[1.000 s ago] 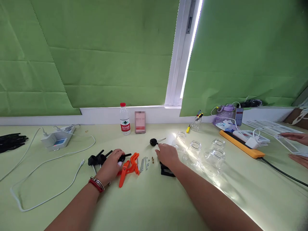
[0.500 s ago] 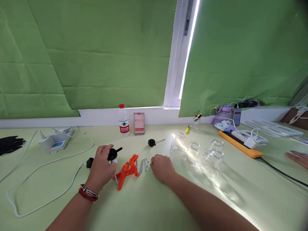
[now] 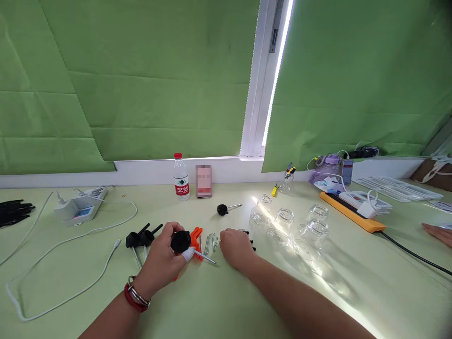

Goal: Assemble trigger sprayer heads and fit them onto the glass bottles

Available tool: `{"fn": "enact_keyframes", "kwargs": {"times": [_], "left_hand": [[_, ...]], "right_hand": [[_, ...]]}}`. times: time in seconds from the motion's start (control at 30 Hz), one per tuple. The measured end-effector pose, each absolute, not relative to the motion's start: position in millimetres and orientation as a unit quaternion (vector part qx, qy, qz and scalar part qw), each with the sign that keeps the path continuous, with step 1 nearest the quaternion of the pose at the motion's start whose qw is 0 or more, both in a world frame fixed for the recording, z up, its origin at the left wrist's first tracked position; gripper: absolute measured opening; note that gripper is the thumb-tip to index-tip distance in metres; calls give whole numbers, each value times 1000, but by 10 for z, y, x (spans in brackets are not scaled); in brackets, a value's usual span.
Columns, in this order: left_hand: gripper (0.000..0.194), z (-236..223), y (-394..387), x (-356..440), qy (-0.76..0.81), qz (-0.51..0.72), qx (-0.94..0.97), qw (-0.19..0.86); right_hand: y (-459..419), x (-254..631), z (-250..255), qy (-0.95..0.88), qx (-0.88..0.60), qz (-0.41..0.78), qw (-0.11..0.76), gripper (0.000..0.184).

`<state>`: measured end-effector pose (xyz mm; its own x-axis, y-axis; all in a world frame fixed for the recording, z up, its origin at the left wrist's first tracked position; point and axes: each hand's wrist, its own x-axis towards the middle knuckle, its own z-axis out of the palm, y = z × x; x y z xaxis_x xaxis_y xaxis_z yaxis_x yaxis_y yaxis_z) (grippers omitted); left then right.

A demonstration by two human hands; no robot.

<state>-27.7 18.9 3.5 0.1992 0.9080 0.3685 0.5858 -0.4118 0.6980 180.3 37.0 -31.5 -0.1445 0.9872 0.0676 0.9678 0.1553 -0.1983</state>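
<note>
My left hand (image 3: 163,258) grips a black round cap with a thin metal rod (image 3: 181,241), the rod pointing right. Two similar black caps with rods (image 3: 138,239) lie to the left of that hand. Partly hidden behind it are orange plastic clamps (image 3: 196,237). My right hand (image 3: 237,247) rests on the table with fingers curled down; what they hold, if anything, is hidden. Several silver screws (image 3: 207,245) lie between the hands. Small black parts and a spring (image 3: 244,231) show just past my right hand. Another black cap with a rod (image 3: 222,209) lies farther back.
Several clear glass jars (image 3: 284,227) stand to the right. At the back are a water bottle (image 3: 181,181) and a pink card (image 3: 204,181). A white cable (image 3: 67,299) runs left from a power strip (image 3: 83,207); an orange strip (image 3: 349,212) lies right. Another person's hand (image 3: 438,234) rests at far right.
My left hand has moved right and toward me with a black cap and rod, uncovering two others behind it. My right hand has shifted slightly, and black parts now show beside it.
</note>
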Motion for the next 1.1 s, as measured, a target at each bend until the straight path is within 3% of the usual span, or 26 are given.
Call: {"fn": "enact_keyframes", "kwargs": {"times": [0.17,0.33,0.43,0.57,0.7,0.87,1.0,1.1], "left_hand": [[35,-20,182,-255,483,405,738,242],[38,-57,136,-202,436,449,733,266],[30,-68,80,-144,425,441,748,255],[27,-98,20,-97,360,439,769,296],[51,-118,-27,-83,280,400,735,470],[51,-74,-52,-28,255,421,604,627],[24,-37,-30,-13,325,376,594,633],[35,-38,10,-43,367,343,631,591]], "right_hand": [[181,1879,-124,-748,-631,123,165,18],[-114,1924,-88,-554,-520,542,359,18],[-244,1948,-116,-446,-457,636,433,26],[-303,2026,-119,-419,-453,621,484,32],[-285,2107,-147,-453,-466,564,510,32],[-268,2159,-242,-513,-485,499,503,30],[-271,2171,-301,-529,-468,485,516,27],[-286,2170,-296,-527,-440,496,531,25]]}}
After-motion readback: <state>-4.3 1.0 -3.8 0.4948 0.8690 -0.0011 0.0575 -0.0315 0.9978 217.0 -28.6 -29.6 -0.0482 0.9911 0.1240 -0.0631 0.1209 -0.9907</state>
